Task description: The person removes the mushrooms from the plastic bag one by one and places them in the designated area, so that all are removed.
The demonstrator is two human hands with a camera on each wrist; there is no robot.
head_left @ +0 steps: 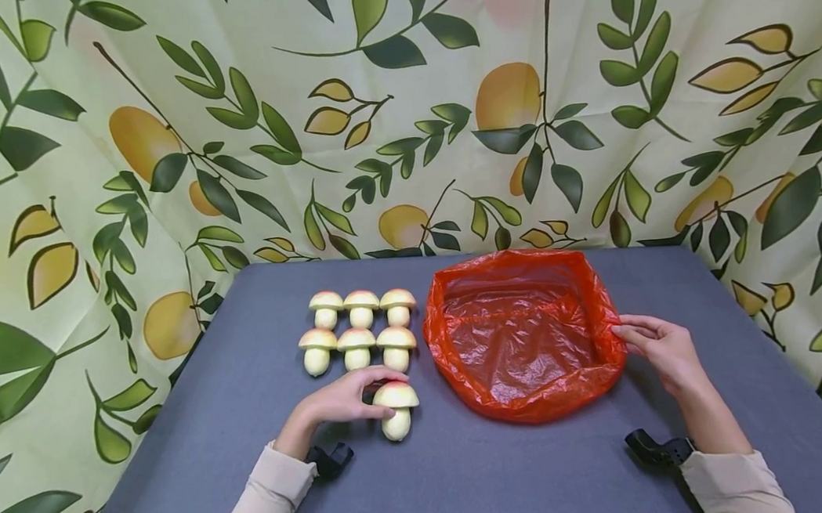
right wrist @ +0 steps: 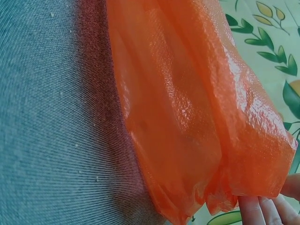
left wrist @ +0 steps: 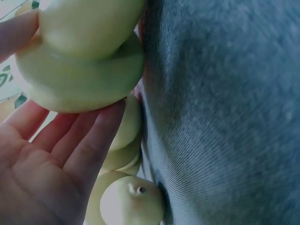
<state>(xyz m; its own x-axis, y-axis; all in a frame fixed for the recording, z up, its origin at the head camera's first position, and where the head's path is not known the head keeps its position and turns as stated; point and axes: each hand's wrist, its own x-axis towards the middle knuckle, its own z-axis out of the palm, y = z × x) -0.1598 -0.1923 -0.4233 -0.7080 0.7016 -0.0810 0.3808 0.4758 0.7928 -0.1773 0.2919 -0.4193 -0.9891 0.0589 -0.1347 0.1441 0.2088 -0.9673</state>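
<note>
My left hand (head_left: 349, 397) grips a pale toy mushroom (head_left: 396, 405) by its cap, thumb on one side and fingers on the other. The left wrist view shows this mushroom's rounded cap (left wrist: 79, 82) between thumb and fingers, close beside the grey cloth. Just beyond the hand, several like mushrooms (head_left: 361, 307) lie in two rows, caps pointing away. To their right a red plastic bag (head_left: 526, 402) stands with its wide mouth open upward. My right hand (head_left: 660, 347) pinches the bag's right rim; in the right wrist view its fingers (right wrist: 253, 211) are at the folded edge.
A grey-blue cloth (head_left: 509, 478) covers the table. Behind and at both sides hangs a leaf-and-fruit patterned curtain (head_left: 443, 90), meeting the table's back edge. Black straps with small devices (head_left: 330, 459) sit at both wrists.
</note>
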